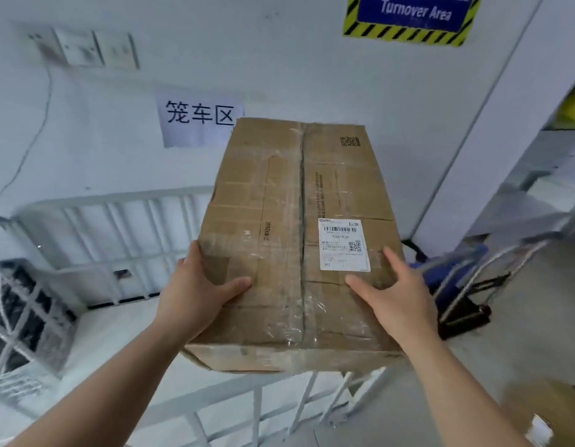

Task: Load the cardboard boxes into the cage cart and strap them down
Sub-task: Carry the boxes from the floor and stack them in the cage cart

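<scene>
Gripping 1 box at frame centre, our left hand and right hand clasp its near corners above the white cart; 2 wall signs, 1 blue trolley right.

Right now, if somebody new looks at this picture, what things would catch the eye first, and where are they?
First the big taped cardboard box at the centre, with a white shipping label on top, gripped by the left hand and right hand at its near corners. It is held above the white cage cart, which spreads out lower left. On the wall, a blue Turnover Area sign hangs upper right.
</scene>
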`<action>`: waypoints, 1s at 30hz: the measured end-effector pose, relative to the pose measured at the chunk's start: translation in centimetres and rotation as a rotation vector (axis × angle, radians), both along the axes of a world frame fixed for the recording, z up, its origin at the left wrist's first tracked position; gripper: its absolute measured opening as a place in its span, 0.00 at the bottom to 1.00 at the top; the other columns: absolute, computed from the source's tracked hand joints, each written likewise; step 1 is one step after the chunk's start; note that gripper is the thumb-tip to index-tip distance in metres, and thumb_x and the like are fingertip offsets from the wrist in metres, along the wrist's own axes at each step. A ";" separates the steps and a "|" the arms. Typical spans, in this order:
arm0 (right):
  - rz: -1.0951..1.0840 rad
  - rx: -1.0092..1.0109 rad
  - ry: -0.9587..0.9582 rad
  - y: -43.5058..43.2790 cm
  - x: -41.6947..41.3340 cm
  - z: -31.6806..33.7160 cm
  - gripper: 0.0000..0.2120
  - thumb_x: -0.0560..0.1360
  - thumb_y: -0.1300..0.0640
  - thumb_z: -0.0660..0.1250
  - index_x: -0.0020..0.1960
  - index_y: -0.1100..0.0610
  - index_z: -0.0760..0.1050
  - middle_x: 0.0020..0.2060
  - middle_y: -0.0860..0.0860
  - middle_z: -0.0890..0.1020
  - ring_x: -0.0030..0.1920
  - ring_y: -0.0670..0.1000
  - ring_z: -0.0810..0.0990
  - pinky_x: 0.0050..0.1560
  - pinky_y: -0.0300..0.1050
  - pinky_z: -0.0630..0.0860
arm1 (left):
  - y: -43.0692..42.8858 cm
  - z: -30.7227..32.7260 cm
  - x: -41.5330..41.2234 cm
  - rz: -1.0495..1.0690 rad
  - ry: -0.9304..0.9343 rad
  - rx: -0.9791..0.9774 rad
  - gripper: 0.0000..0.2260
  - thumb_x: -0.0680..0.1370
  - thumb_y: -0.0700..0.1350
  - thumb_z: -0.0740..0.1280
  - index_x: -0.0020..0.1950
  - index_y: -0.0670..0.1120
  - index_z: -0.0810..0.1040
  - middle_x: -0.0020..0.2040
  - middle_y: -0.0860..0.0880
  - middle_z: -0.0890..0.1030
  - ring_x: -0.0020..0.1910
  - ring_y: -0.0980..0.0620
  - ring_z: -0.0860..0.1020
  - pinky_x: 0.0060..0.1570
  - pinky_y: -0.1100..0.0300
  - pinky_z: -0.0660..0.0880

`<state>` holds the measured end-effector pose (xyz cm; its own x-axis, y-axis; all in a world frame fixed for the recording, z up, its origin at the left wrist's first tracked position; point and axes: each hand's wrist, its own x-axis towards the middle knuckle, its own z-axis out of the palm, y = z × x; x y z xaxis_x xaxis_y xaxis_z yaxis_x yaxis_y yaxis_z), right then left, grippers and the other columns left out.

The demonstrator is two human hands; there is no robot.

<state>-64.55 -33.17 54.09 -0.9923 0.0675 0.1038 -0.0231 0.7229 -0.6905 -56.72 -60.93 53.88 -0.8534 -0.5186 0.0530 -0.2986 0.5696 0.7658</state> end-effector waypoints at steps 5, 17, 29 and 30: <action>0.211 -0.039 -0.046 -10.0 -2.3 -1.5 0.47 0.58 0.28 0.68 0.73 0.40 0.58 0.67 0.49 0.71 0.62 0.53 0.74 0.55 0.53 0.74 | -8.2 -0.9 2.5 0.193 -0.080 -0.028 0.37 0.60 0.67 0.75 0.63 0.55 0.67 0.56 0.51 0.78 0.49 0.49 0.78 0.41 0.56 0.71; 0.381 0.024 -0.288 -35.1 -4.0 -10.5 0.46 0.59 0.31 0.70 0.73 0.41 0.60 0.65 0.47 0.73 0.62 0.51 0.75 0.57 0.51 0.73 | -30.8 -9.3 4.9 0.381 -0.310 0.043 0.40 0.60 0.65 0.76 0.65 0.50 0.66 0.58 0.49 0.78 0.47 0.49 0.75 0.43 0.55 0.72; 0.394 0.117 -0.509 -50.1 -5.6 -28.1 0.44 0.61 0.33 0.71 0.73 0.42 0.61 0.65 0.46 0.73 0.59 0.50 0.76 0.52 0.46 0.73 | -44.7 -25.9 4.0 0.413 -0.571 0.131 0.45 0.61 0.65 0.77 0.71 0.48 0.64 0.62 0.46 0.76 0.59 0.45 0.76 0.55 0.49 0.75; 0.397 0.129 -0.516 -51.0 -5.9 -29.9 0.44 0.61 0.33 0.71 0.73 0.42 0.61 0.65 0.46 0.73 0.59 0.50 0.76 0.53 0.47 0.74 | -45.3 -27.7 3.9 0.423 -0.586 0.140 0.46 0.61 0.65 0.76 0.72 0.49 0.62 0.63 0.46 0.75 0.59 0.45 0.75 0.54 0.50 0.75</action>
<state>-70.43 -84.12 24.21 -0.8638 -0.2950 -0.4084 0.0051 0.8054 -0.5927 -52.85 -106.21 26.13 -0.4467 -0.7782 -0.4416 -0.8539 0.2235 0.4700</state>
